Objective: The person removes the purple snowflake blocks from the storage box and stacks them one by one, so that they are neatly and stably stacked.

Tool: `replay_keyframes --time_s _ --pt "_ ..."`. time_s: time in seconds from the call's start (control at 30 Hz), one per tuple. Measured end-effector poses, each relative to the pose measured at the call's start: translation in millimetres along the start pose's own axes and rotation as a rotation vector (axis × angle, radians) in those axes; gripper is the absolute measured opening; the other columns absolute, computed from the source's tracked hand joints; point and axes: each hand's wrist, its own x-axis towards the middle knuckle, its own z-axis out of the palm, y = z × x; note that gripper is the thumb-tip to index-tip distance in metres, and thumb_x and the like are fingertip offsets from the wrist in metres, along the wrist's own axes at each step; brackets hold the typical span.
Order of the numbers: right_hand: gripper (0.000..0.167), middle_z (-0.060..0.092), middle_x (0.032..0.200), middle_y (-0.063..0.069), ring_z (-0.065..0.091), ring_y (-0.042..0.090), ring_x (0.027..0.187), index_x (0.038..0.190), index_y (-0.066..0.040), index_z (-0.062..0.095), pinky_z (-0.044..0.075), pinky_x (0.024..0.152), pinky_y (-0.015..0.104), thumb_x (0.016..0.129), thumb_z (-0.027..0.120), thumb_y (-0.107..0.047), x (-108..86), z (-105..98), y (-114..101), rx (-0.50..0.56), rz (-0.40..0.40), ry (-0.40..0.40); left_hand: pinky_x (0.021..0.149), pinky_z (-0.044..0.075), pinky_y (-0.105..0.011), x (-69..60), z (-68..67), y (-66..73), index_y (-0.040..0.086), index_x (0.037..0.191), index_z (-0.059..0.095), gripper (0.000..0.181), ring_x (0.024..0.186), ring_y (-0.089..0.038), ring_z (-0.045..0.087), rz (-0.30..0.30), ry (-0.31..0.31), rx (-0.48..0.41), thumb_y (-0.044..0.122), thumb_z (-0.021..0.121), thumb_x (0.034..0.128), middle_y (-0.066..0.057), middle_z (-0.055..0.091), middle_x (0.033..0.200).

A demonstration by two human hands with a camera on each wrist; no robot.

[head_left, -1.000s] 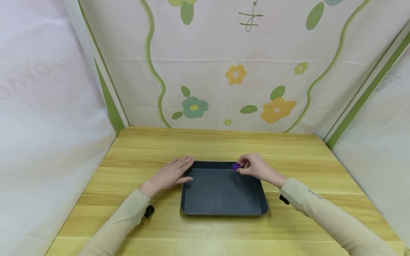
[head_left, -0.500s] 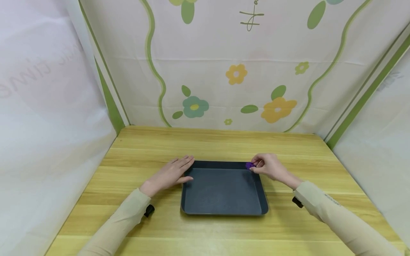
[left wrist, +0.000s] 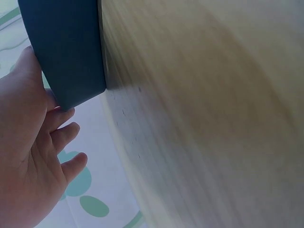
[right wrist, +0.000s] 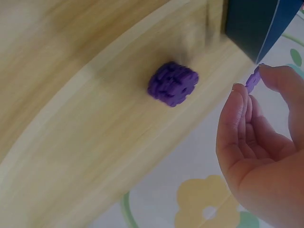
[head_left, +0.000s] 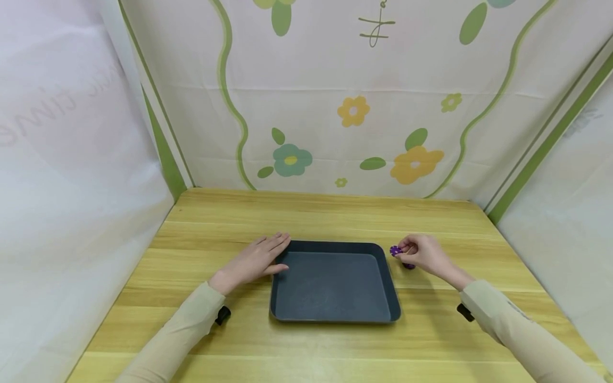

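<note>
A dark blue-grey rectangular tray point(head_left: 335, 287) lies on the wooden table, with nothing visible inside it. My left hand point(head_left: 250, 264) rests on its far left corner, fingers straight along the rim and thumb over the inner edge. Just past the tray's right wall, my right hand point(head_left: 428, 259) pinches a small purple flower-shaped disc point(right wrist: 252, 80) between thumb and fingertips. Under that hand, a short stack of similar purple discs point(right wrist: 172, 84) stands on the table; in the head view the hand partly covers it. The held disc is apart from the stack.
Wood-grain table point(head_left: 306, 351) surrounds the tray. White fabric with printed flowers hangs behind it point(head_left: 306, 106), and plain white cloth panels point(head_left: 72, 213) close off both sides. Each wrist carries a small black camera.
My right hand has moved right, from above the tray's far right part to beyond its right wall, still pinching the purple disc. The stack came into view. The left hand and tray stayed put.
</note>
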Motion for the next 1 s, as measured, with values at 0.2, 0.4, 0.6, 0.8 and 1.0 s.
replay_keyframes --time_s 0.2,0.4,0.6,0.8,1.0 --pt "0.020 0.072 0.080 0.009 0.061 0.007 0.067 0.094 0.003 0.072 0.051 0.058 0.017 0.081 0.078 -0.012 -9.0 -2.2 11.6 -0.028 0.007 0.040 0.116 0.039 -0.051 -0.3 -0.3 -0.4 0.003 0.153 0.037 0.074 0.146 -0.030 0.039 0.009 0.016 0.015 0.050 0.055 0.0978 -0.015 0.037 0.159" --pt "0.023 0.073 0.085 0.009 0.063 0.009 0.071 0.097 0.002 0.072 0.053 0.061 0.019 0.084 0.078 -0.016 -12.9 -3.4 20.9 -0.038 0.055 0.009 0.116 0.040 -0.051 -0.4 -0.4 -0.6 0.003 0.153 0.037 0.074 0.146 -0.029 0.039 0.014 0.018 0.019 0.050 0.054 0.0978 -0.015 0.038 0.159" --pt "0.025 0.073 0.086 0.008 0.064 0.011 0.073 0.098 0.001 0.072 0.052 0.061 0.018 0.084 0.079 -0.018 -16.0 -1.7 28.3 -0.046 0.070 0.003 0.115 0.040 -0.052 -0.3 0.7 -0.7 0.003 0.152 0.038 0.073 0.146 -0.030 0.040 0.015 0.022 0.022 0.048 0.056 0.0977 -0.016 0.038 0.158" --pt "0.026 0.073 0.087 0.009 0.065 0.012 0.074 0.099 0.003 0.072 0.053 0.062 0.019 0.084 0.079 -0.017 -18.6 -1.3 31.6 -0.046 0.077 0.000 0.115 0.040 -0.052 -0.1 3.2 -1.5 0.002 0.152 0.038 0.073 0.145 -0.030 0.041 0.019 0.029 0.028 0.047 0.056 0.0980 -0.016 0.039 0.158" --pt "0.025 0.073 0.088 0.009 0.066 0.014 0.075 0.099 0.001 0.072 0.055 0.063 0.024 0.084 0.079 -0.018 -19.5 1.3 36.3 -0.059 0.105 -0.021 0.115 0.041 -0.052 0.4 4.4 -2.1 0.002 0.152 0.039 0.073 0.145 -0.030 0.041 0.023 0.033 0.027 0.048 0.056 0.0979 -0.016 0.039 0.158"
